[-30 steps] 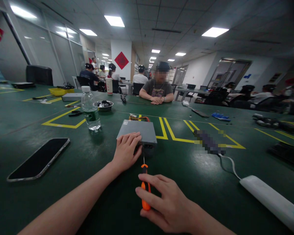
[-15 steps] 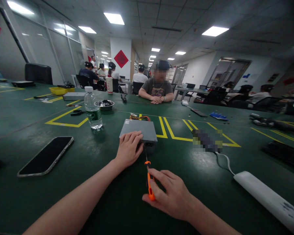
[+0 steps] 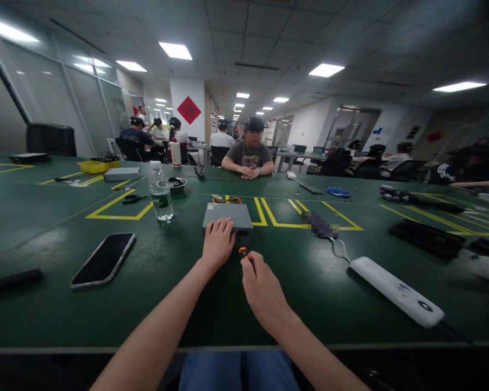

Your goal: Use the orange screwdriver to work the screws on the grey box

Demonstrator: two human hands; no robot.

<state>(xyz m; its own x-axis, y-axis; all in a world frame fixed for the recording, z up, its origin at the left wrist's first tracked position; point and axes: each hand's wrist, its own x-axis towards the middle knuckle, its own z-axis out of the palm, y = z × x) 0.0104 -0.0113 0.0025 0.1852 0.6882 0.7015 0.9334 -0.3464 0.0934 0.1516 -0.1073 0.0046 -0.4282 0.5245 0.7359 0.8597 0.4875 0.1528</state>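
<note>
– What lies about you, from the left?
– A dark object (image 3: 13,282) at the edge of my view, then a phone (image 3: 103,259), face up on the green surface (image 3: 204,326). A clear bottle (image 3: 161,201) stands beyond it, partly blocking my view of a metal bowl (image 3: 179,185). Farther right I see a pixelated item (image 3: 320,224), with a white cord (image 3: 342,248) between it and a long white power strip (image 3: 395,290). A blue item (image 3: 337,191) lies farther back, and a person (image 3: 248,155) sits across from me, arms on the surface.

– And your hands?
– My left hand (image 3: 219,239) is open, its fingers laid over the top and near edge of a gray metal box (image 3: 230,214). The box sits directly ahead of that hand, colored wires (image 3: 228,200) at its far side. My right hand (image 3: 263,282) is closed around a screwdriver (image 3: 243,252), just to the right of the left one and nearer me than the box. Its orange collar shows past my fingers; I can't tell whether its tip touches the box.

– Any containers?
– Leftmost, a yellow tray (image 3: 95,167) with dark things in it. Next comes the bottle, upright, with a green label. The bowl behind it has dark pieces in it. A tall cup (image 3: 175,154) stands beyond them; its inside is hidden from me.
</note>
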